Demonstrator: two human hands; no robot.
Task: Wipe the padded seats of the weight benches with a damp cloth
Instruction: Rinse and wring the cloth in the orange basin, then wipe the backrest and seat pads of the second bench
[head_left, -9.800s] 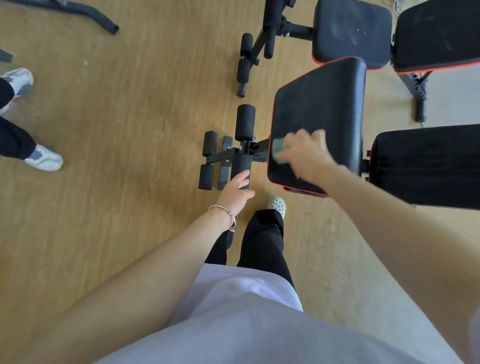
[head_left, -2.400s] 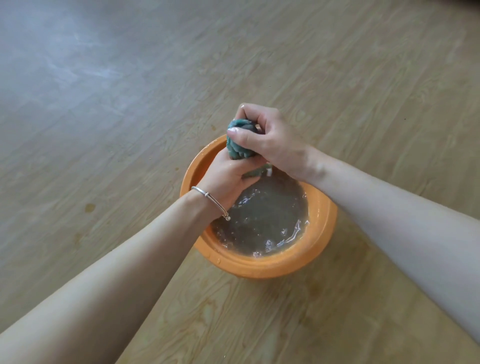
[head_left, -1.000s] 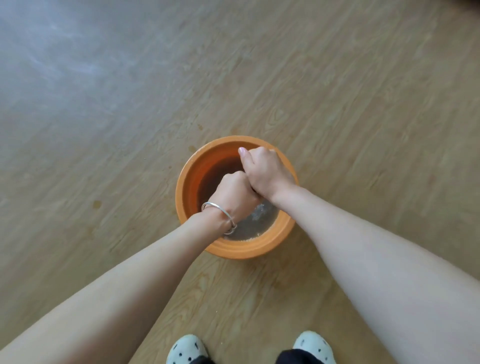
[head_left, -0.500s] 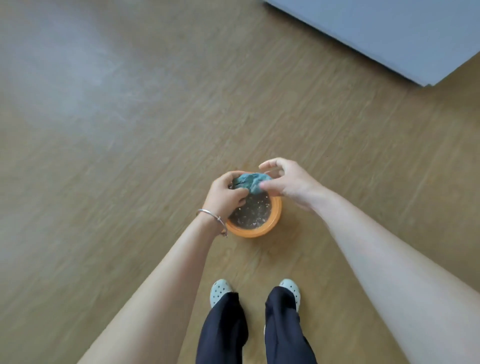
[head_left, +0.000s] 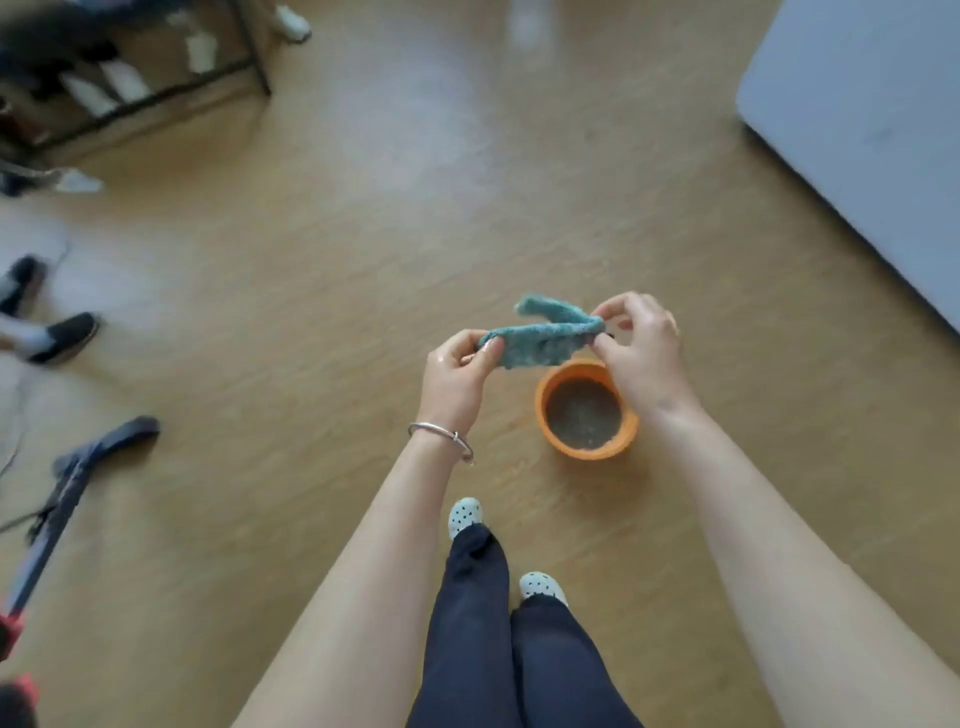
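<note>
A small teal cloth (head_left: 540, 338) is stretched out between both hands above the floor. My left hand (head_left: 457, 374) pinches its left end between thumb and fingers. Its right end is pinched by my right hand (head_left: 641, 353). Just below and behind the cloth, an orange basin (head_left: 545, 431) with murky water stands on the wooden floor. No padded bench seat shows in this view.
A grey-blue panel (head_left: 862, 119) fills the upper right. A dark metal bar (head_left: 67, 499) lies on the floor at the left edge. Another person's shoes (head_left: 62, 338) show at the far left. A black frame (head_left: 130, 67) stands at the top left.
The cloth has left the basin and been pulled out from a wad into a strip between both hands. I have stood up and the view has swung left.
</note>
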